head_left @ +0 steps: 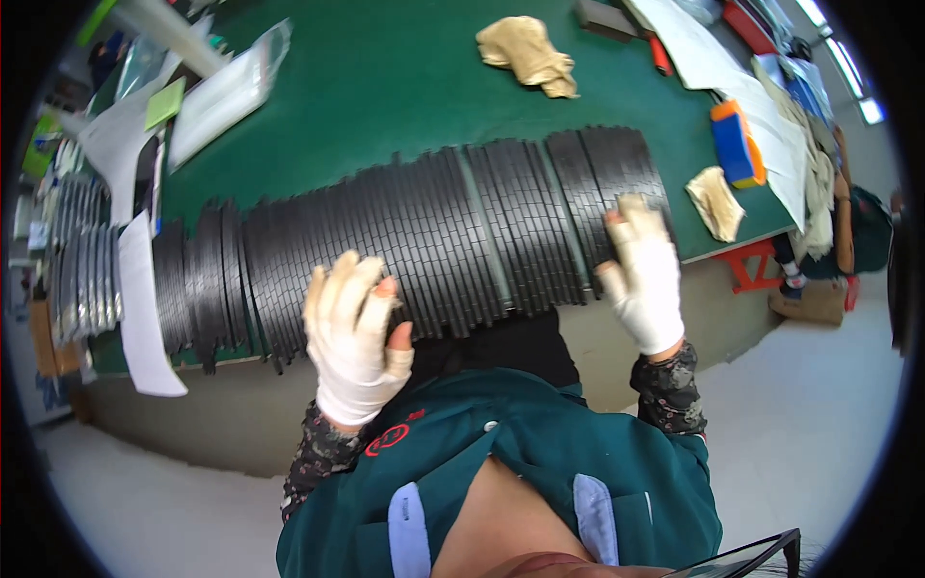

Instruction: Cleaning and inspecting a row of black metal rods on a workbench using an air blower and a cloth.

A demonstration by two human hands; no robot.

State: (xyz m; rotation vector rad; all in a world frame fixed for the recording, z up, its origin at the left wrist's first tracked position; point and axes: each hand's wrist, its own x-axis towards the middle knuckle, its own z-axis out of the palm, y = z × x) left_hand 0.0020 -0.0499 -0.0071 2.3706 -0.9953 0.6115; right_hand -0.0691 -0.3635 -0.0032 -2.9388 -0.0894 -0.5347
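**Op:** Head view. I see a long row of thin black strips fanned edge to edge across the green table, running from the table's left part to near its right corner. The near ends of the strips reach the table's front edge, and some overhang it slightly at the left.

**Obs:** Hands?

**Op:** My left hand, in a white glove with the fingertips cut off, is raised over the front edge of the row, fingers spread and open. It grips nothing; whether it touches the strips I cannot tell. My right hand, gloved the same, lies flat with fingers extended on the right end of the row, near the front edge. It is open and holds nothing.

**Obs:** Room around the row?

**Op:** Behind the strips a broad band of bare green surface is open. Farther back lies a crumpled tan cloth. To the right, a second tan cloth sits near the table's right edge, just beside an orange-and-blue block. At the left, a white sheet hangs over the front edge, touching the row's left end, and a clear plastic bag lies well behind it.
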